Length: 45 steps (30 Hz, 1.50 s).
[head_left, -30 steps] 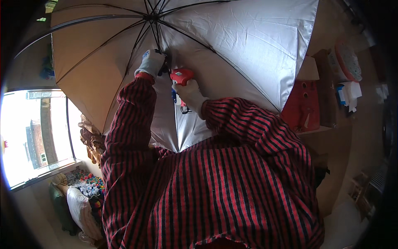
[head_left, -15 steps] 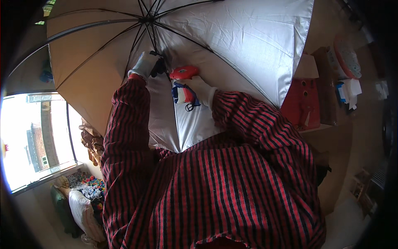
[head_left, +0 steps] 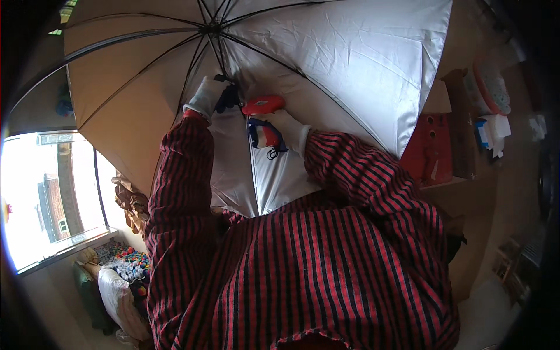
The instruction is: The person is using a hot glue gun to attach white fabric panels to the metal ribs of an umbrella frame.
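An opened umbrella (head_left: 361, 64) with a silvery inner side and black ribs spreads in front of me. My left hand (head_left: 217, 95), in a white glove with dark fingers, is closed at the umbrella's shaft, below the hub where the ribs meet. Lower and to its right, my right hand (head_left: 286, 127), also gloved, is closed around a smooth red handle (head_left: 263, 105) with a small pale patch on it. A blue, white and red piece of cloth (head_left: 265, 135) with a dark cord loop hangs under the right hand. Its fingers are partly hidden.
A bright window (head_left: 52, 192) is at the left, with crumpled brown paper (head_left: 129, 201) beside it. Below lie a white cloth (head_left: 116, 291) and many colourful small items. To the right are a red box (head_left: 429, 149), a pink-rimmed basin (head_left: 487, 84) and a white-and-blue packet (head_left: 494, 133).
The umbrella and both hands have shifted slightly to the right and down in the view. Both hands keep their hold.
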{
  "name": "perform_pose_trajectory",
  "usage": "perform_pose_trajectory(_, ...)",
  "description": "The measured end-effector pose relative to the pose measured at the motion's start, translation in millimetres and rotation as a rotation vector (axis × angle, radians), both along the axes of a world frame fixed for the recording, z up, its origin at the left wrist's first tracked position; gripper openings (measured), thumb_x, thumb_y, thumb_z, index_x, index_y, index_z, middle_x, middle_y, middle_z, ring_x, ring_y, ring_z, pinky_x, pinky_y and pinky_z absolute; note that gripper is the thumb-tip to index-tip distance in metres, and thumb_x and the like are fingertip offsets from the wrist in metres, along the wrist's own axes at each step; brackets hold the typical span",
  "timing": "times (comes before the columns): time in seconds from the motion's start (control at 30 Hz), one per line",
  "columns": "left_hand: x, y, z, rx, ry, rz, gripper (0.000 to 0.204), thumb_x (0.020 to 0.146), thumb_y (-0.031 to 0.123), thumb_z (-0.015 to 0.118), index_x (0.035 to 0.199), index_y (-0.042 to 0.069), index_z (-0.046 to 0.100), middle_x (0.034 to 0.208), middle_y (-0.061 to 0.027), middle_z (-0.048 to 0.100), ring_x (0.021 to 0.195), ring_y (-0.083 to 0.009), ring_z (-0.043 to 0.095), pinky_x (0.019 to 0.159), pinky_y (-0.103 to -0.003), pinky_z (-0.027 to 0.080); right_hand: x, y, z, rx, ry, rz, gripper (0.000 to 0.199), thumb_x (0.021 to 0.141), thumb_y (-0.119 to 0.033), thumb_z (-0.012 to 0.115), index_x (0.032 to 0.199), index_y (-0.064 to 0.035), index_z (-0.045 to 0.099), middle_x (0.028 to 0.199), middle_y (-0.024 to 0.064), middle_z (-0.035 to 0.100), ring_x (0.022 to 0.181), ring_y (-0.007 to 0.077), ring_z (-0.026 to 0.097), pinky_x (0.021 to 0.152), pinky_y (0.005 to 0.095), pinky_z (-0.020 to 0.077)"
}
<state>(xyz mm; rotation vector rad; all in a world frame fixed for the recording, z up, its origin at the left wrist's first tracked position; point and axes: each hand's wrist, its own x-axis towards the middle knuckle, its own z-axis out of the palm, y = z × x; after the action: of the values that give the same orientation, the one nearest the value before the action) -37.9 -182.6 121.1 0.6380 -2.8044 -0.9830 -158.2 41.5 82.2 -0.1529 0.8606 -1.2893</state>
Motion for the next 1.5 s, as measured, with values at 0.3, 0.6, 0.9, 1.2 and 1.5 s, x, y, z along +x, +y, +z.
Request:
perform_pose_trajectory(0.3,-11.5,35.4,21.8,-0.735,-0.446,-0.163,0.012,0.072,0.017,0.063,0.082,0.016,0.069,0.075,-0.0014,0.068,0.073,-0.0214,0.066,0.059,-0.032,0.052,-1.6,10.6,15.3,0.083,0.042,-0.058,0.018,0.084,-0.013,0.064,0.098,-0.004,0.059,0.08,0.0065,0.064,0.064,0.0188,0.062,0.058,0.0326,0.0533)
perform_pose_trajectory(0.6,10.7,84.4,20.7,0.296,0.186,0.72,0.013,0.081,0.019,0.062,0.083,0.008,0.067,0.068,-0.007,0.064,0.058,-0.0166,0.062,0.053,-0.029,0.049,-60.5,136.2,55.5,-0.229,0.293,-0.099,0.03,0.089,-0.023,0.06,0.11,-0.0021,0.055,0.089,0.0086,0.064,0.076,0.021,0.066,0.066,0.0344,0.0562)
perform_pose_trajectory(0.9,78.8,100.0,28.0,0.605,0.529,0.854,0.019,0.089,0.02,0.056,0.097,0.004,0.064,0.078,-0.0076,0.066,0.057,-0.0134,0.058,0.048,-0.024,0.042,-148.9,281.1,99.9,-0.265,0.376,-0.672,0.038,0.089,-0.03,0.058,0.116,-0.0034,0.054,0.092,0.007,0.064,0.076,0.019,0.065,0.065,0.0351,0.0551)
perform_pose_trajectory(1.2,35.2,109.0,72.0,0.583,0.519,0.729,0.028,0.092,0.026,0.054,0.105,0.001,0.061,0.091,-0.0114,0.068,0.061,-0.0133,0.059,0.048,-0.023,0.041,-208.0,364.8,-130.1,0.486,1.075,-0.711,0.043,0.087,-0.037,0.055,0.11,-0.0003,0.051,0.09,0.0128,0.062,0.087,0.0267,0.062,0.075,0.0408,0.0487)
perform_pose_trajectory(1.5,37.0,22.9,87.1,0.897,0.825,0.561,0.051,0.096,0.039,0.041,0.113,-0.008,0.055,0.111,-0.0193,0.061,0.105,-0.0295,0.056,0.096,-0.037,0.043,-145.4,350.4,-251.4,0.684,2.279,-0.233,0.07,0.079,-0.058,0.059,0.118,0.0006,0.055,0.107,0.0206,0.059,0.094,0.0326,0.059,0.083,0.0383,0.0501)
